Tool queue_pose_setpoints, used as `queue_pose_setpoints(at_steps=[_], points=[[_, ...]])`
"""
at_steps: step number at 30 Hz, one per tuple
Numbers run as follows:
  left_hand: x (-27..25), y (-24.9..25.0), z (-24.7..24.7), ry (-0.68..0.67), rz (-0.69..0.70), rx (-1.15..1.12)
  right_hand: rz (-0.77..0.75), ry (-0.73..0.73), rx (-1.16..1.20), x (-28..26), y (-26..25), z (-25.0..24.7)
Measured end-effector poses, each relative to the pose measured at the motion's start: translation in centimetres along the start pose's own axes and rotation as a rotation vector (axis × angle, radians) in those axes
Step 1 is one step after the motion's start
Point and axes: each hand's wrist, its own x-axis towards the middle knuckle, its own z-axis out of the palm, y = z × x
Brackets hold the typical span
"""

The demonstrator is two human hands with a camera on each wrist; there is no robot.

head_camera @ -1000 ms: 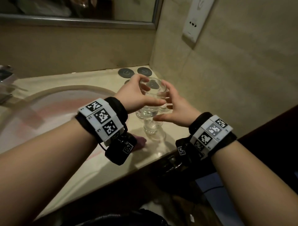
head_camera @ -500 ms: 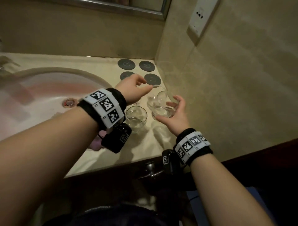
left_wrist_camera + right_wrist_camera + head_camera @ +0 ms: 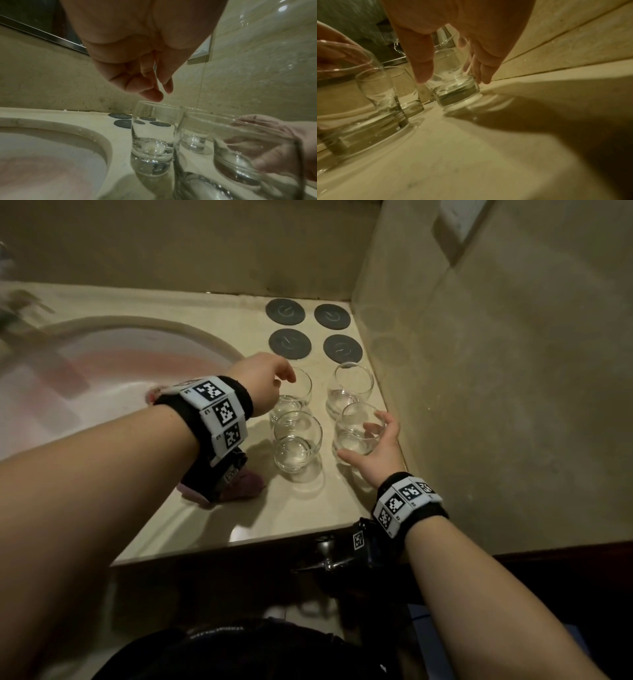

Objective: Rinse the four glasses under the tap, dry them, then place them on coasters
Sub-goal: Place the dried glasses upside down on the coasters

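Observation:
Four clear glasses stand in a square on the beige counter. My right hand [image 3: 361, 436] is cupped round the front-right glass [image 3: 352, 419], thumb on its left, fingers on its right; in the right wrist view this glass [image 3: 457, 94] rests on the counter between thumb and fingers [image 3: 483, 75]. My left hand [image 3: 286, 376] hovers just above the rim of the back-left glass [image 3: 303, 392], fingers [image 3: 154, 96] hanging loosely and holding nothing. The front-left glass [image 3: 297, 441] and back-right glass [image 3: 349, 388] stand free. Behind them lie several dark round coasters [image 3: 289, 343], all bare.
The sink basin [image 3: 191, 333] lies to the left of the glasses. A pink cloth [image 3: 246, 487] sits on the counter under my left wrist. A tiled wall [image 3: 479, 405] closes the counter's right side, close to the right-hand glasses. The counter's front edge [image 3: 239, 542] runs near my wrists.
My right hand has brought its glass down from mid-air onto the counter at the front right. My left hand let go of that glass earlier and has moved over the back-left one.

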Motion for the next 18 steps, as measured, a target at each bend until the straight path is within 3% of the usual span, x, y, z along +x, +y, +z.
queue_pose_setpoints(at_steps=[13,18], points=[[1.0,-1.1,1.1,-0.155,0.04,0.237,0.077,-0.007,0.173,-0.6,-0.3,-0.3],[1.3,-1.0,1.1,-0.218,0.079,0.347,-0.012,0.064,0.143,-0.8,-1.5,-2.3]])
